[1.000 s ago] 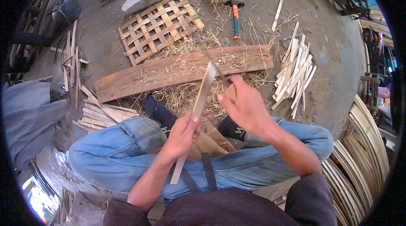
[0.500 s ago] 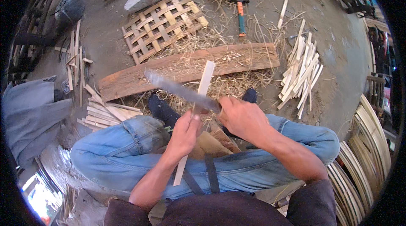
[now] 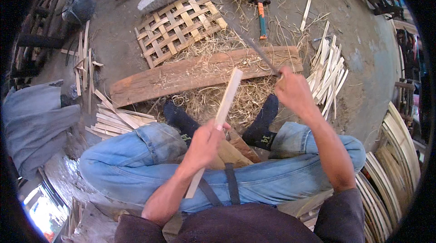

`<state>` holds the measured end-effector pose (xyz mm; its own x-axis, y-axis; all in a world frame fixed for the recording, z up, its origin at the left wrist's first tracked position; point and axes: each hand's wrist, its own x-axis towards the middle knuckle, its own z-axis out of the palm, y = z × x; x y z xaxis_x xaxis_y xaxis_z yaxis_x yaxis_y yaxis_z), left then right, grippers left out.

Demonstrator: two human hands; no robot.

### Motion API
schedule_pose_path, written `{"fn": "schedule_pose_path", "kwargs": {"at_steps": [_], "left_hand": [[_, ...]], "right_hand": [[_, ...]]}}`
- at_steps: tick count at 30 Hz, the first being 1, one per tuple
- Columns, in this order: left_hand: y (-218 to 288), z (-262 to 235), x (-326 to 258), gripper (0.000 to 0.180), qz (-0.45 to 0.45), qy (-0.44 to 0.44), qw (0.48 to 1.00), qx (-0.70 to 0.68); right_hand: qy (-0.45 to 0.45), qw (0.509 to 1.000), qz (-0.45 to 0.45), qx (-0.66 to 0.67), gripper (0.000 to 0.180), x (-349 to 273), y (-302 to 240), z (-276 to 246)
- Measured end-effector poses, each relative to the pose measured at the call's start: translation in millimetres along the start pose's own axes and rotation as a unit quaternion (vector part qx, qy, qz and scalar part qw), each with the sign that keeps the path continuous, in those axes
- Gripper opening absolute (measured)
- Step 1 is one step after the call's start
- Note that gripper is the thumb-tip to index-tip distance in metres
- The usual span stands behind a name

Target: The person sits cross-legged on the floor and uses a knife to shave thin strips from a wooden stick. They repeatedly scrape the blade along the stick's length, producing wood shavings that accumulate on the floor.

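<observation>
The left hand (image 3: 205,142) is closed around a long pale bamboo strip (image 3: 227,99), gripping it near the middle so that the upper part slants up toward 1 o'clock from the fist and the lower part runs down toward 7 o'clock past the forearm. The right hand (image 3: 293,89) is clenched around the handle of a long dark blade (image 3: 255,47), which rises from the fist toward 11 o'clock and looks blurred. The blade is raised clear of the strip; its fist lies at 2 o'clock from the left hand, and the tip of the strip ends just short of it at about 9 o'clock from the right hand. The person sits with both legs in blue jeans (image 3: 136,161) drawn in and 2 dark socks (image 3: 265,120) pointing outward, a brown apron piece (image 3: 236,150) in the lap under the strip. On the floor beyond the feet lies a wide reddish wooden plank (image 3: 181,76) amid straw-like shavings (image 3: 247,100). At 12 o'clock from the plank sits a woven lattice panel (image 3: 175,26), and at 1 o'clock an orange-handled hammer (image 3: 261,13). A bundle of cut pale slats (image 3: 328,72) lies at 3 o'clock from the right hand, and another stack of slats (image 3: 116,120) at 9 o'clock from the left knee.
</observation>
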<state>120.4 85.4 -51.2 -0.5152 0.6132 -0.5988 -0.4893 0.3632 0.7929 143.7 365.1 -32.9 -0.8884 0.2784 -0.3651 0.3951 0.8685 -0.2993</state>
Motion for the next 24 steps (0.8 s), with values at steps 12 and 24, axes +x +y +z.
{"fn": "schedule_pose_path", "kwargs": {"at_steps": [12,24], "left_hand": [[4.0,-3.0,4.3,0.033,-0.058,-0.046,0.993,-0.091],[4.2,-23.6,9.7,0.053,0.021,-0.067,0.996,0.055]], "right_hand": [[0.019,0.948,-0.066,0.310,0.034,-35.3,-62.3,53.9],[0.224,0.800,0.211,0.514,0.024,31.2,32.2,0.9]]}}
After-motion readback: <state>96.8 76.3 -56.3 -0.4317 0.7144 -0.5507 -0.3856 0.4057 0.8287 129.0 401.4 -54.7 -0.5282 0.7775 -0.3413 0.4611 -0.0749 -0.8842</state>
